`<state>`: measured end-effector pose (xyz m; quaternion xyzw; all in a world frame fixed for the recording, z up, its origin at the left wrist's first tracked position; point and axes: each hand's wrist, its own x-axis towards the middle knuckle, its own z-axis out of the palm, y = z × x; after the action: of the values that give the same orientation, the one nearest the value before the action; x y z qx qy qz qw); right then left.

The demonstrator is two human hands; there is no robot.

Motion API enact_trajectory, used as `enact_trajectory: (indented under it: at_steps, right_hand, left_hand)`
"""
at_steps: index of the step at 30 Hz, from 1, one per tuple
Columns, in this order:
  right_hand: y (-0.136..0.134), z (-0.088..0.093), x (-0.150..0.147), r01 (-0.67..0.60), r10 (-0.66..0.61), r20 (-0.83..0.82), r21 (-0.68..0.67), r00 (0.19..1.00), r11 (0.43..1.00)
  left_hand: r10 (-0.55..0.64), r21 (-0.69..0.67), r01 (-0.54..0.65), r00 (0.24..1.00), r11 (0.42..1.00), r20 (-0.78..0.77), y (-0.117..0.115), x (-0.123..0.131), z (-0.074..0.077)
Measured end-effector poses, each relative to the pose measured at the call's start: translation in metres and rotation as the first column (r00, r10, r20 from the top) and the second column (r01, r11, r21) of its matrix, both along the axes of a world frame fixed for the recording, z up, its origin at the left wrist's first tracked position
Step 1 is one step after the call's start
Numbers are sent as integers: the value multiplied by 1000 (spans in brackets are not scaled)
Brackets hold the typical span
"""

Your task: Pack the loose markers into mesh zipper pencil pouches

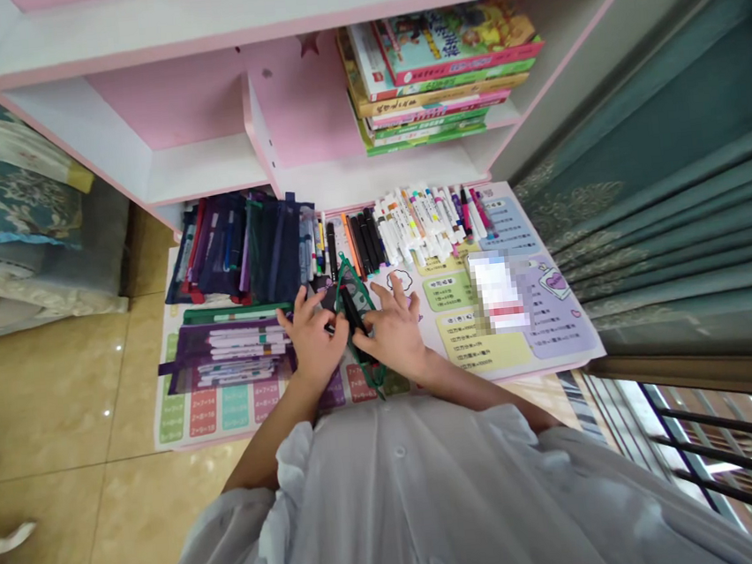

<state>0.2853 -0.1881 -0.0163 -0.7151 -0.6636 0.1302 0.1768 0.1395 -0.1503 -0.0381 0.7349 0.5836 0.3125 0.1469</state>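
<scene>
My left hand [311,333] and my right hand [394,326] meet over a green-edged mesh pencil pouch [354,288] lying on the desk mat [519,321]. Both hands grip the pouch, one at each side, fingers curled on its edges. A black marker [352,313] lies in or on the pouch between the hands. Left of my left hand is a purple mesh pouch [229,354] full of white pens, with a green pen [233,313] above it.
Dark mesh pouches [246,246] are stacked at the back left. Black markers [364,240] and several white coloured markers [423,220] lie in rows behind the hands. A stack of books [442,72] sits on the pink-white shelf [205,165]. A curtain [674,200] hangs at the right.
</scene>
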Motion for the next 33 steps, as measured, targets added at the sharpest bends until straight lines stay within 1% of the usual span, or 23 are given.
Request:
enact_trajectory:
  at_steps: [7,11,13,16,19,21,23,25,27,30,33]
  right_hand:
    - [4,-1,-1,-44,50,57,-99,997,994]
    - [4,-1,0,-42,48,61,-94,997,995]
    - [4,1,3,-30,31,35,-41,999,999]
    - [14,9,12,25,-23,-20,114,1000,993]
    - [42,18,25,83,-71,-58,246,996,966]
    - [68,23,32,118,-103,-69,268,992,956]
    - [97,25,35,137,-127,-62,222,990,965]
    - [124,25,35,132,-129,-32,113,991,985]
    - [146,22,31,97,-97,10,-16,995,995]
    - [166,14,22,43,-30,85,-153,996,987]
    - [175,5,13,40,-11,144,-199,989,979]
  left_hand:
    - [-5,3,5,1000,1000,16,0,0,-1]
    - [-3,2,3,1000,1000,14,-1,0,0]
    - [-4,-6,4,1000,1000,3,-1,-1,1]
    - [-7,-15,7,1000,1000,-6,-1,-1,1]
    - [-3,0,3,1000,1000,0,-1,0,0]
    - [3,6,-3,1000,1000,-1,-1,1,0]
    - [10,1,-10,1000,1000,-7,-1,1,0]
    - [15,-6,-16,1000,1000,-9,0,1,0]
    - [20,-12,-20,1000,1000,-12,0,0,1]
    - [33,-20,-34,999,999,-22,1,-2,1]
    - [41,-25,-42,999,999,-28,1,-3,0]
